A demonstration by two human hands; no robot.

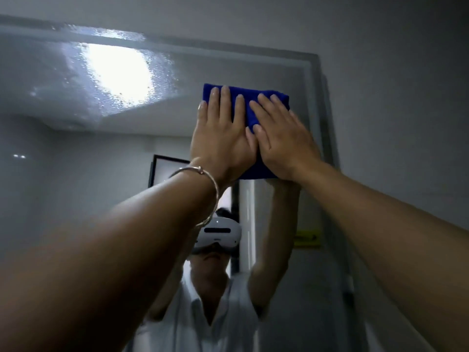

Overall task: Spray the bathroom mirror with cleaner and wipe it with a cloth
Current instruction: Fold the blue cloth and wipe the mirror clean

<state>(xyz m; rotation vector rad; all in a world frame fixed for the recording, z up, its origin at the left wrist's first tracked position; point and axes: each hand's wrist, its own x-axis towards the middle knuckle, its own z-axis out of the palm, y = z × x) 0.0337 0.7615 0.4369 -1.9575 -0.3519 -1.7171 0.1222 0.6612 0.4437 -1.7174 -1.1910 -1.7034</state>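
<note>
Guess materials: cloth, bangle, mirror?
Cloth: deep blue, matte, slightly fuzzy; likely microfibre.
Bangle: thin, silvery, catches light; probably metal.
Mirror: glossy glass, reflects the person; droplets bead at top left.

One mirror, one cloth (blue), two hands

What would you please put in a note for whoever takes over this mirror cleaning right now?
Left hand: flat, fingers straight, pressing the cloth onto the mirror.
Right hand: flat beside it, also pressing the cloth.
Cloth: blue, folded, near the mirror's top right corner.
Done: cleaner is on the glass; droplets show at the upper left.
Left: wipe that wet patch and the rest of the glass. The spray bottle is not in view.
</note>
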